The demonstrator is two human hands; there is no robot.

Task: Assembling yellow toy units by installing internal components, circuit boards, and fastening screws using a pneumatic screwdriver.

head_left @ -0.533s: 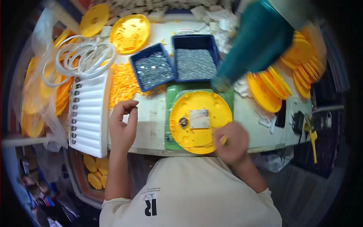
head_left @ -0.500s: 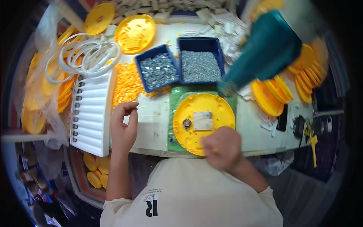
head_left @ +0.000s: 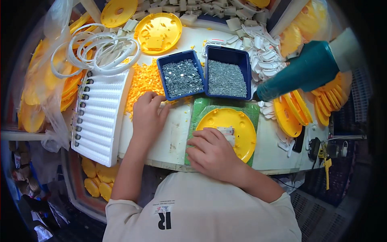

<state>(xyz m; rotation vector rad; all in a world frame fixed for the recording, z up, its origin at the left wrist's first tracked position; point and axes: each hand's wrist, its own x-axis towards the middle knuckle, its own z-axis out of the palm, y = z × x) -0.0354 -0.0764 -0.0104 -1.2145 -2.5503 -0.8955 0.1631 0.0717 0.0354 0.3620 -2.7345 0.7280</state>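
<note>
A round yellow plastic disc (head_left: pixel 246 145) with raised bosses lies on a green mat (head_left: pixel 196 121) in front of me. Near its middle sits a pale rectangular block (head_left: pixel 229 133). My right hand (head_left: pixel 213 153) rests over the disc's left side, fingers stretched leftward and slightly apart; it hides that part, including whatever lies under the palm. At the near right edge of a heap of small yellow plastic pieces (head_left: pixel 142 80) is my left hand (head_left: pixel 149 115). Its fingers bend toward the pieces, with thumb and forefinger apart and nothing visible between them.
Behind the mat stand two blue trays, one of small shiny metal parts (head_left: pixel 182 78), one of screws (head_left: pixel 226 78). A teal power tool (head_left: pixel 298 72) reaches in from the right. White rings (head_left: pixel 100 52) lie over a ribbed white foam tray (head_left: pixel 102 113). Yellow discs (head_left: pixel 288 115) are stacked right.
My left hand has moved forward to the yellow pieces. My right hand has shifted left onto the disc, its fist loosened into stretched fingers. The view has shifted, and the teal tool appears farther right.
</note>
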